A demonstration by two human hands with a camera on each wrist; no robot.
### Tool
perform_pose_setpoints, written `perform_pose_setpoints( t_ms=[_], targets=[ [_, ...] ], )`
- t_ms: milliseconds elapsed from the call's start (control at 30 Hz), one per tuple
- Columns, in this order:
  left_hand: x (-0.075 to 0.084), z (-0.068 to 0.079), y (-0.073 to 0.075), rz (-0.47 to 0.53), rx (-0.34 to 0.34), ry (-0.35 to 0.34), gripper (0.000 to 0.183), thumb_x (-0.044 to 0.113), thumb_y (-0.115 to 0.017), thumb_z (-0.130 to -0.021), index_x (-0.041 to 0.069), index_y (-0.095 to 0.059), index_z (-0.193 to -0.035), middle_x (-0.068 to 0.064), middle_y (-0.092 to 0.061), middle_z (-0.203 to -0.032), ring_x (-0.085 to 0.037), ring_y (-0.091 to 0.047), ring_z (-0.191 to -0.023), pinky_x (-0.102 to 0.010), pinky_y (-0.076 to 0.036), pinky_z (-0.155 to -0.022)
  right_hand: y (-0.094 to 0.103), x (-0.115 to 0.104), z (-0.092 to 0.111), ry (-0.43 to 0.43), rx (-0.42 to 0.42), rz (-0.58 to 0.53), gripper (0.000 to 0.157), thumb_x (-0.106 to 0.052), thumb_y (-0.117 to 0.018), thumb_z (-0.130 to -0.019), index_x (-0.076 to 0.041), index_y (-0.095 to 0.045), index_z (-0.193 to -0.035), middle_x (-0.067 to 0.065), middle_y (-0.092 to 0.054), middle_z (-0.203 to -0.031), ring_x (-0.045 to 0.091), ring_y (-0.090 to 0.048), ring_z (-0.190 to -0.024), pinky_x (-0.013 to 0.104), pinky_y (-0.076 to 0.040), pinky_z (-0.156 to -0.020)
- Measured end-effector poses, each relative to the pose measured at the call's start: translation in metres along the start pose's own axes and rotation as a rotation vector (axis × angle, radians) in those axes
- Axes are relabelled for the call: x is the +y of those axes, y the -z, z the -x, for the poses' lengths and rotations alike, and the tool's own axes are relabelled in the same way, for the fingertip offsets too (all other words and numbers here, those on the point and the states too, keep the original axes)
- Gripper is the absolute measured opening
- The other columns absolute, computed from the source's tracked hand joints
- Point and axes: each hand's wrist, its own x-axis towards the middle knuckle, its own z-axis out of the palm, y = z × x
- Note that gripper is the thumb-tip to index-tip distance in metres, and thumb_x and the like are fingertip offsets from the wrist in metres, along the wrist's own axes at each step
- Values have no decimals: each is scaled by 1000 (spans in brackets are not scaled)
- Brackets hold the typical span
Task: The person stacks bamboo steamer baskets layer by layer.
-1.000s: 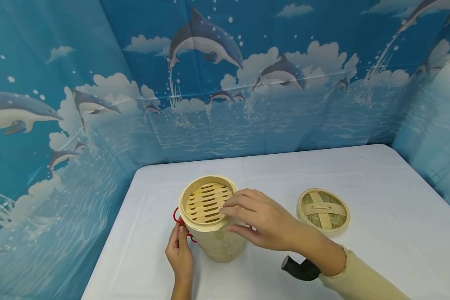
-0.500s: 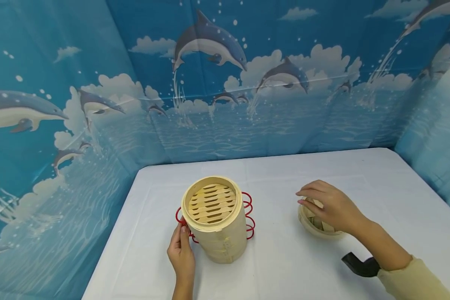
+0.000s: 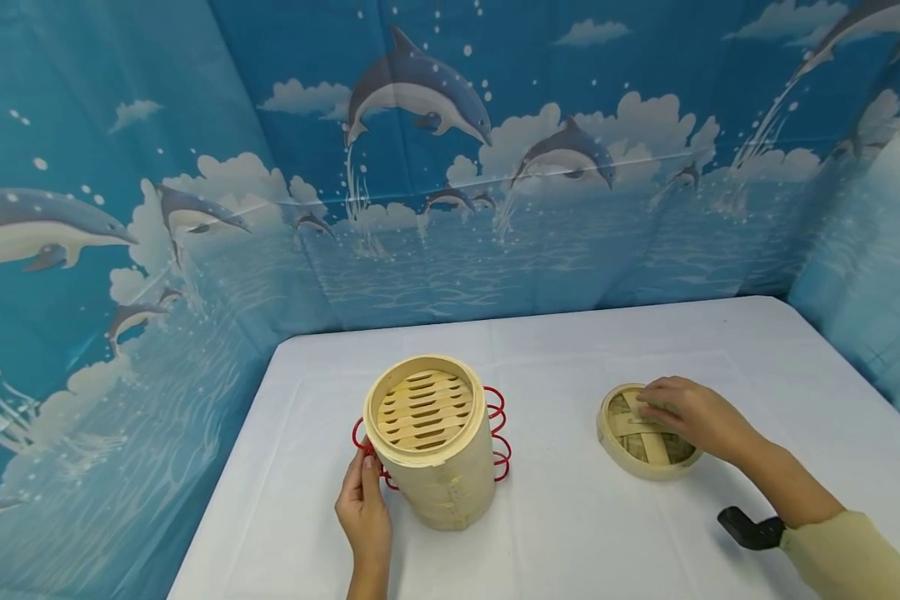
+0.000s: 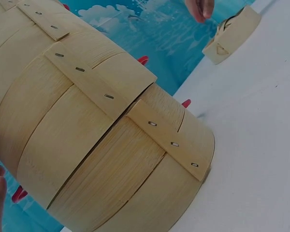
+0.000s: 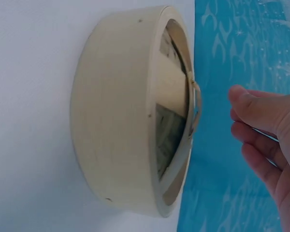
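Observation:
A tall stack of bamboo steamer baskets [image 3: 450, 492] stands upright on the white table, with its slatted top tier [image 3: 423, 408] uncovered. Red loop handles [image 3: 501, 433] run down its sides. My left hand [image 3: 367, 512] is at the stack's left side, thumb and fingertips pinching a red loop there. To the right lies the round bamboo steamer lid [image 3: 617, 437], crossed strips and small handle upward. My right hand [image 3: 693, 412] hovers over it, fingers loosely bent. In the right wrist view, a gap shows between these fingers [image 5: 258, 113] and the lid's handle [image 5: 197, 106].
The white table [image 3: 570, 358] ends at the back against a blue dolphin-print curtain [image 3: 450, 250], which also hangs along the left and right. A black curved piece [image 3: 750, 529] sits at my right wrist, beside the sleeve [image 3: 847, 542].
My right hand has moved from the stack's top rim rightward to above the lid, then lower over it. My left hand stays at the stack's left side.

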Motion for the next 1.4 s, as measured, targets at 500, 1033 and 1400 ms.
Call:
perform_pose_setpoints(
  t_ms=[500, 1033, 1400],
  targets=[
    [0, 0, 1, -10, -8, -25, 28, -7, -40, -95, -20, -48, -119, -6, -60, -115, -12, -57, -105, -22, -47, -84, -12, 9, 8, -27, -78, -37, 21, 1, -70, -75, -1, -70, -96, 10, -65, -97, 34, -59, -97, 44, -49, -81],
    [1, -1, 0, 24, -38, -40, 29, -7, -38, -95, -20, -46, -121, -11, -57, -121, -14, -53, -112, -25, -43, -89, -22, 8, 15, 28, 52, 1, 26, 11, -75, -64, -1, -72, -87, 0, -61, -86, 21, -61, -81, 35, -53, -68],
    [1, 0, 1, -13, -24, -26, 29, -6, -39, -95, -21, -46, -119, -12, -57, -118, -11, -54, -109, -23, -45, -86, -23, 7, 18, 71, 87, 23, 33, 14, -74, -60, 1, -70, -90, 6, -62, -89, 28, -61, -85, 40, -52, -70]
  ],
)
